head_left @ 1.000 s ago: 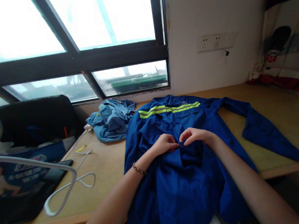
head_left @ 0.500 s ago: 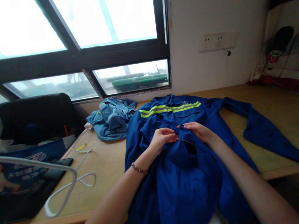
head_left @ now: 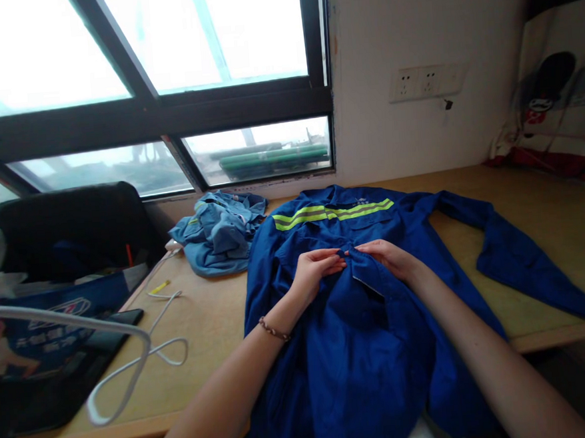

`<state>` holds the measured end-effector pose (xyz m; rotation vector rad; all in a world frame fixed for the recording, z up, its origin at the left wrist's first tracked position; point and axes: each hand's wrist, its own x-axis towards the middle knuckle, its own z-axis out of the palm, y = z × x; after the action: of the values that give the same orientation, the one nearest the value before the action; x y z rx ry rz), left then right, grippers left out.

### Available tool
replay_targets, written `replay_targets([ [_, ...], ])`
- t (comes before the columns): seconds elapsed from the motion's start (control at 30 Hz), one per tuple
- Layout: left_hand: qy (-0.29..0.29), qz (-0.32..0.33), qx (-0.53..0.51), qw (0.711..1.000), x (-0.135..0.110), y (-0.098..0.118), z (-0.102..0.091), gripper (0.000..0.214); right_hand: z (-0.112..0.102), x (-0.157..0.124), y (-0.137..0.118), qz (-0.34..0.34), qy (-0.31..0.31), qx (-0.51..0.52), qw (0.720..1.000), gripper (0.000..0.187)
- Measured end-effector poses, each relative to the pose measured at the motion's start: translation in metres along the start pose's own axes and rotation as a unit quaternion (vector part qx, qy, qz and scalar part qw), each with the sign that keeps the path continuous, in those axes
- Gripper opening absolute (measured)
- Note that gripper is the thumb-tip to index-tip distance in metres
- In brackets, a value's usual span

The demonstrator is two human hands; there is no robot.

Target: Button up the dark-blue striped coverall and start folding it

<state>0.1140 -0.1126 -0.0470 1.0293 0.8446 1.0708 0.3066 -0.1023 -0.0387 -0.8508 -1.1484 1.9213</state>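
A dark blue work jacket [head_left: 342,349] with a yellow-green and grey reflective band across its chest lies front up, its lower part hanging over the near table edge. My left hand [head_left: 319,268] pinches the cloth of one front edge near the middle. Close beside it, my right hand [head_left: 388,258] grips the other front edge, where a flap is lifted and its pale inner seam shows. The fingertips of both hands nearly meet. Any button or fastener between them is too small to make out.
A crumpled light blue garment [head_left: 218,234] lies at the back left of the wooden table [head_left: 209,318]. A white cable [head_left: 146,349] loops over the left side near a dark bag [head_left: 64,328]. The window [head_left: 220,37] and a wall socket [head_left: 426,81] are behind.
Both hands have stayed nearly in place on the jacket. The flap edge in my right hand has folded over leftward and lower, and the fingertips are slightly closer together.
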Motion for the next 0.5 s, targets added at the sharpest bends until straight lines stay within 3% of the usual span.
replay_targets([
  [0.3, -0.017, -0.017, 0.019, 1.000, 0.000, -0.004, 0.000, 0.033, 0.005, -0.003, 0.001, 0.014, -0.012, -0.010, 1.000, 0.024],
  [0.5, -0.017, -0.014, 0.047, 0.999, 0.000, -0.007, 0.002, 0.032, 0.004, 0.008, 0.013, -0.061, 0.103, -0.140, 0.983, 0.026],
])
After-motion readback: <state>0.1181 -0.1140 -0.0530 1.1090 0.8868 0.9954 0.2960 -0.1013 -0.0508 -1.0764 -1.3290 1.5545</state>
